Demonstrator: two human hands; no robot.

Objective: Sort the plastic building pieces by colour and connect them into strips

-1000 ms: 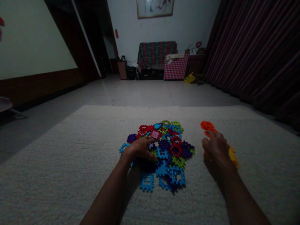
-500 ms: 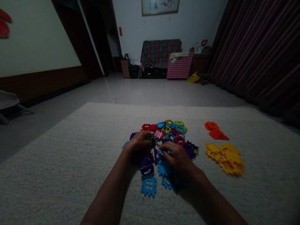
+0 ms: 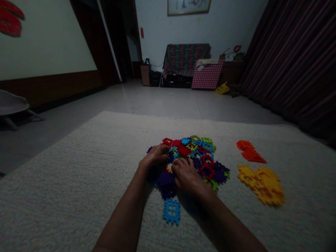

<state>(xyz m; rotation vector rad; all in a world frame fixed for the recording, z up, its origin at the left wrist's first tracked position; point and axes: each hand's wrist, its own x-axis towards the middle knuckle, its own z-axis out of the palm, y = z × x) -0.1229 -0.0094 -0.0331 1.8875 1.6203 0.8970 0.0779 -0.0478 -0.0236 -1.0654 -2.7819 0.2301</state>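
Note:
A pile of flat, notched plastic building pieces in red, blue, green and purple lies on the pale mat. My left hand (image 3: pixel 155 156) rests at the pile's left side, its fingers loosely bent and apart over the pieces. Close beside it, my right hand (image 3: pixel 186 174) reaches into the middle with curled fingers; whatever lies under its fingertips is hidden. Dark purple pieces (image 3: pixel 167 182) sit below and between the hands. Nearest me is a light blue window-shaped square (image 3: pixel 172 211). Red pieces (image 3: pixel 183 149) show just beyond the fingers.
To the right are an orange group of pieces (image 3: pixel 250 152) and a yellow heap (image 3: pixel 264 183). The mat (image 3: pixel 105 147) spreads over a tiled floor (image 3: pixel 168 101). Farther off stand a cloth-covered television stand (image 3: pixel 186 59) and a dark curtain (image 3: pixel 265 63).
My right hand has moved closer to my left hand. The light blue pieces under my right hand and the pink square on the pile are out of sight. The camera has turned slightly left.

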